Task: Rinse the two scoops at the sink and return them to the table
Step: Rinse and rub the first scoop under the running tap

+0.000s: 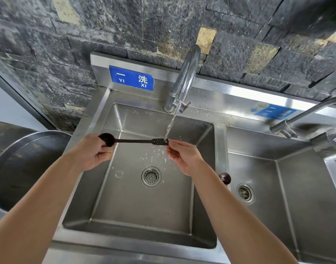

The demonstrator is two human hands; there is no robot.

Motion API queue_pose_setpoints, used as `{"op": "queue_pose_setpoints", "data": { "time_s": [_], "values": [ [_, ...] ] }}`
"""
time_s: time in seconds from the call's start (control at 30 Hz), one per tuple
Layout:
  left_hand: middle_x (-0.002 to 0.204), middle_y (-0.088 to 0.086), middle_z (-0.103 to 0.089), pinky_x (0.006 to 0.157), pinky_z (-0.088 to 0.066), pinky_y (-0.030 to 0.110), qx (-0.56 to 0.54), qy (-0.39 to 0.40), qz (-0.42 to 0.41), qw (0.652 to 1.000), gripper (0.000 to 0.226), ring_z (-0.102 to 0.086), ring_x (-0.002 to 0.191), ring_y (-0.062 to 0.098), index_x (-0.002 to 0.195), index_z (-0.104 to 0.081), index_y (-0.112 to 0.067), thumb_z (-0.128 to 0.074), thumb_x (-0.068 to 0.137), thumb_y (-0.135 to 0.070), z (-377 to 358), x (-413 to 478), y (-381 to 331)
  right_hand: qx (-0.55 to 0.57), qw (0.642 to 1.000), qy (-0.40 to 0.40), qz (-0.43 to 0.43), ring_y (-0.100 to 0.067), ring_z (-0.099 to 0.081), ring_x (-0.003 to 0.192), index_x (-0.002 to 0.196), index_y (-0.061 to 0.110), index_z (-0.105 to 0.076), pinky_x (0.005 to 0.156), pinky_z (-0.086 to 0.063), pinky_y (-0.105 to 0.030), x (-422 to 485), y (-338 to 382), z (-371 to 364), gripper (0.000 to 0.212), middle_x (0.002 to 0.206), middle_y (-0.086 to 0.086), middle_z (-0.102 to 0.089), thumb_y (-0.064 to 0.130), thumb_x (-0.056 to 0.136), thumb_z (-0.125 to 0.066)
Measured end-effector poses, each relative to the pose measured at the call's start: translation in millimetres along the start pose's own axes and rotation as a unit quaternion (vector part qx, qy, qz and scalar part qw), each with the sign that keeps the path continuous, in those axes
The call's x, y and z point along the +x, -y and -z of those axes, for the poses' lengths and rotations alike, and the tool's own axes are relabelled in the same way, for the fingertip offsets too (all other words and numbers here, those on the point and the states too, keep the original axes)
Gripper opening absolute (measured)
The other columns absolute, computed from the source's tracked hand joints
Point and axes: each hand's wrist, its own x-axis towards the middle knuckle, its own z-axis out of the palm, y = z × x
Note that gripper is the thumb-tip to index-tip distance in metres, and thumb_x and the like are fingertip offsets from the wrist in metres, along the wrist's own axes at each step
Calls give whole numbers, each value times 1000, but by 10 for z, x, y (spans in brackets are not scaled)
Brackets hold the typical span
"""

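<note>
A long black scoop (136, 141) is held level over the left basin of the steel sink (144, 204). My left hand (95, 151) grips its round bowl end. My right hand (184, 156) pinches the flat perforated handle end, and the water stream (170, 128) from the faucet (184, 80) lands on that end. A second dark brown scoop (224, 178) rests on the divider between the two basins, partly hidden behind my right forearm.
A second basin (289, 187) lies to the right with another faucet (304, 115) over it. A large round steel bowl (20, 164) sits left of the sink. Behind the sink rises a dark stone wall (125, 25). The left basin's drain strainer (151, 176) is open.
</note>
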Motion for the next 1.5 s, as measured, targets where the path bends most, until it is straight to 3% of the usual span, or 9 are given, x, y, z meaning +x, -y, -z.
{"op": "queue_pose_setpoints", "data": {
  "time_s": [0.17, 0.43, 0.8, 1.0, 1.1, 1.17, 1.27, 1.37, 1.5],
  "values": [
    [61, 8, -51, 32, -23, 18, 12, -4, -8, 1000, 32, -29, 38, 5, 108, -44, -4, -19, 93, 11, -68, 22, 3, 6, 1000, 3, 4, -21, -68, 66, 101, -8, -70, 71, -61, -32, -51, 52, 54, 16, 77, -15, -71, -6, 85, -68],
    [79, 13, -48, 37, -20, 19, 46, 16, -29, 998, 33, -29, 39, 5, 99, -48, -1, -19, 93, 13, -326, 66, -55, 11, 1000, -9, 27, -19, -67, 62, 90, -3, -71, 70, -60, -30, -124, 165, 213, 7, 71, -13, -70, -5, 87, -65],
    [80, 17, -53, 35, -21, 19, 82, 25, -30, 996, 36, -28, 36, 6, 92, -52, 1, -20, 89, 19, -876, 194, -66, 38, 997, -36, 48, -20, -69, 64, 88, 1, -72, 64, -59, -28, -194, 284, 676, 10, 73, -12, -72, 7, 82, -76],
    [82, 17, -52, 40, -20, 19, 63, 40, -11, 997, 33, -28, 42, 7, 103, -48, -1, -24, 89, 18, -1156, 313, -37, 32, 996, -59, 55, -21, -68, 62, 85, 0, -71, 62, -60, -29, -279, 353, 915, 3, 70, -13, -70, 3, 84, -72],
    [73, 10, -42, 37, -23, 18, -16, 78, 4, 997, 20, -28, 35, 7, 91, -40, -10, -33, 91, 8, -1300, 348, -10, 0, 998, -42, 37, -23, -68, 58, 83, 1, -67, 59, -61, -32, -350, 341, 1023, 6, 65, -14, -68, 1, 89, -65],
    [66, 8, -44, 35, -23, 18, -68, 107, 29, 992, 14, -27, 32, 8, 80, -39, -11, -36, 93, -5, -1371, 368, 16, -31, 999, -23, 19, -27, -68, 58, 94, -1, -65, 56, -60, -33, -427, 323, 1088, 6, 68, -17, -68, 0, 90, -62],
    [67, 8, -54, 36, -18, 20, -74, 131, 50, 987, 29, -26, 32, 8, 78, -47, -10, -39, 98, -29, -1445, 419, 70, -71, 997, 24, -2, -27, -63, 55, 108, -4, -62, 48, -55, -31, -514, 260, 1146, 18, 76, -21, -68, 5, 92, -62],
    [74, 7, -67, 40, -15, 19, -36, 106, 37, 993, 46, -25, 31, 8, 80, -60, -12, -39, 98, -49, -1495, 466, 144, -154, 985, 69, -37, -17, -52, 51, 101, -4, -68, 44, -45, -26, -544, 155, 1134, 26, 68, -10, -61, 20, 95, -61],
    [68, 6, -66, 54, -37, 25, -96, 90, 22, 991, 38, -47, 51, 15, 75, -61, -12, -50, 96, -42, -1531, 450, 210, -108, 981, 134, -95, -14, -41, 45, 87, 2, -71, 41, -33, -23, -585, -57, 1121, 25, 58, -5, -51, 24, 93, -62]
  ]
}}
